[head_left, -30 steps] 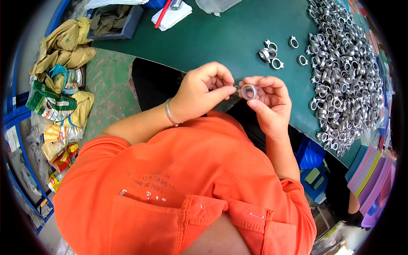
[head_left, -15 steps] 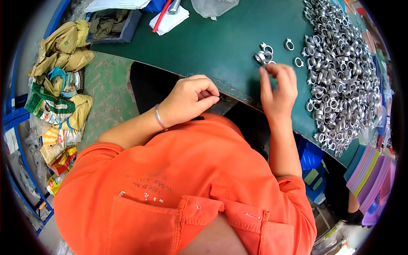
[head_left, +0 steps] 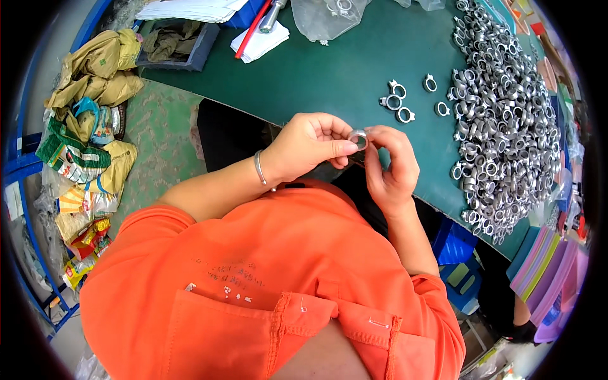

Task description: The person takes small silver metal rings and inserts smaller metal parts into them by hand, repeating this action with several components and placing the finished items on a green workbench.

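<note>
A small silver metal ring [head_left: 359, 139] is pinched between the fingertips of both hands, just over the near edge of the green table [head_left: 329, 69]. My left hand [head_left: 310, 145] grips it from the left, a thin bracelet on that wrist. My right hand [head_left: 391, 166] holds it from the right. A few loose rings [head_left: 398, 104] lie on the table just beyond the hands. A large heap of the same rings [head_left: 500, 107] covers the right side of the table.
A clear plastic bag [head_left: 329, 19], white papers [head_left: 259, 39] and a red-handled tool lie at the table's far side. Crumpled bags and wrappers [head_left: 88, 126] litter the floor at left. Blue bins [head_left: 456, 244] and coloured sheets [head_left: 544, 278] sit at lower right.
My right hand reached out to the loose rings on the table half a second ago and has come back. Both hands now hold a ring together again.
</note>
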Motion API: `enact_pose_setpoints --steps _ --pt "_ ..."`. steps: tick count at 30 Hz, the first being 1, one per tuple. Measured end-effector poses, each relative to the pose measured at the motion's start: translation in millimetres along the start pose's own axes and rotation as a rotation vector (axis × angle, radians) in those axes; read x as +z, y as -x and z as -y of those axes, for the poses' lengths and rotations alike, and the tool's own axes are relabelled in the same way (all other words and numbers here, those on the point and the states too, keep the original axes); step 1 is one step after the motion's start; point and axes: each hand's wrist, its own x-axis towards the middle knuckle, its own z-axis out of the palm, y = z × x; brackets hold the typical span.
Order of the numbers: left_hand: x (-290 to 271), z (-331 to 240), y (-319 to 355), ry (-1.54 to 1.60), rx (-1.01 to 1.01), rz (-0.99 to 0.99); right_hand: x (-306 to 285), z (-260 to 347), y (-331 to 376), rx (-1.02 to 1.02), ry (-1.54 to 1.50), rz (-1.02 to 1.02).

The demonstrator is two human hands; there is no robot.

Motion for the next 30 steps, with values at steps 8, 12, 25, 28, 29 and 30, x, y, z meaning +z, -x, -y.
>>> enact_pose_setpoints --steps 8,12,25,28,29,30 --pt "-1 3 7 -0.333 0.272 0.0 1 12 13 0.569 -0.703 0.003" --pt "1 1 9 -0.261 0.233 0.019 -1 10 11 0.433 -0.444 -0.004" --pt "-14 -12 15 -0.772 0.424 0.082 -16 0 3 -0.112 0.157 0.086" --pt "-22 -7 18 -0.976 0.411 0.127 -29 -23 -3 0.081 0.509 -0.017" --pt "-21 -7 18 -0.976 0.41 0.129 -31 -28 -7 0.146 0.591 0.025" --pt "-20 -8 17 -0.977 0.402 0.099 -32 -31 -11 0.209 0.675 0.066"
